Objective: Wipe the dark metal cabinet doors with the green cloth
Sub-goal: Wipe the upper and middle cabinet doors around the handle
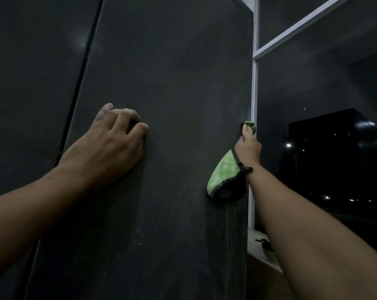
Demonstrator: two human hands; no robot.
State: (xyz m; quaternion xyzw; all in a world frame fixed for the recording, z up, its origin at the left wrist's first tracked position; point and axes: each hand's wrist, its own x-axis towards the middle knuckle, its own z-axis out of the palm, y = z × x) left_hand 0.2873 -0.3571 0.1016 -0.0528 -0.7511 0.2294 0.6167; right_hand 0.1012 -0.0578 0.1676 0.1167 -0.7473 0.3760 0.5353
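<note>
A tall dark metal cabinet door (172, 72) fills the middle of the view, with a second door (31, 72) to its left across a narrow black gap. My left hand (109, 139) rests on the middle door, fingers bent, holding nothing. My right hand (248, 146) grips the green cloth (221, 174) at the door's right edge. One end of the cloth pokes out above my fingers and the larger dark-edged part hangs below my wrist against the door.
A white window frame (255, 83) runs down just right of the door edge, with a bar slanting up to the right. Dark glass behind it shows scattered small lights. A pale sill (256, 245) with a small dark object lies under my right forearm.
</note>
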